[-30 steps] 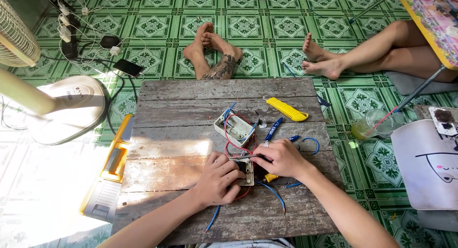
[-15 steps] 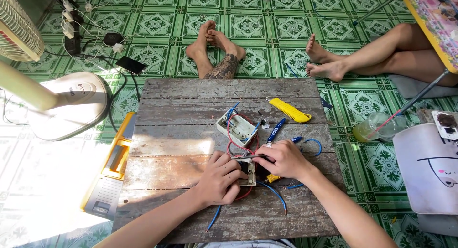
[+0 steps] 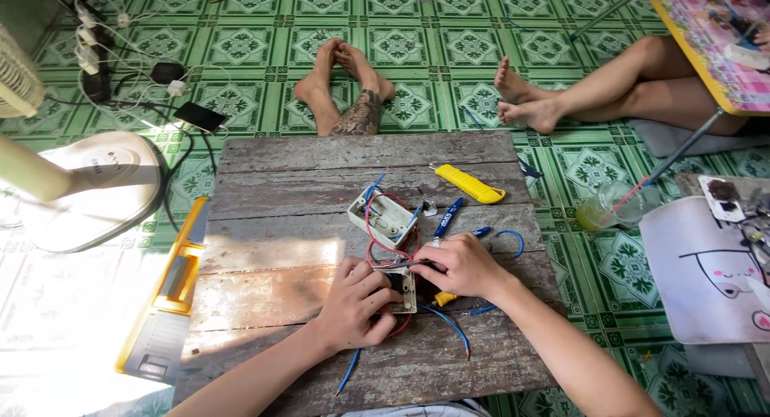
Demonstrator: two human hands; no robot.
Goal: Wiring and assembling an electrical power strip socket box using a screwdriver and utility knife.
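My left hand [image 3: 358, 302] grips a small white switch plate [image 3: 403, 293] on the weathered wooden board [image 3: 281, 216]. My right hand [image 3: 461, 265] holds a thin tool against the plate's top edge, its tip hidden between my fingers. Red wires [image 3: 377, 224] loop from the plate to an open white electrical box [image 3: 382, 216] just beyond my hands. Blue wires [image 3: 449, 325] trail out below and beside my right hand.
A yellow utility knife [image 3: 469, 184] and a blue-handled tool [image 3: 447, 217] lie on the board's far right. A yellow tool case [image 3: 164, 305] sits left of the board, a fan base [image 3: 92, 184] further left. Two other people's bare feet [image 3: 345, 88] rest beyond. A drink cup [image 3: 608, 208] stands right.
My hands stay on the switch plate with only slight shifts. The view has tilted a little; nothing on the board has moved.
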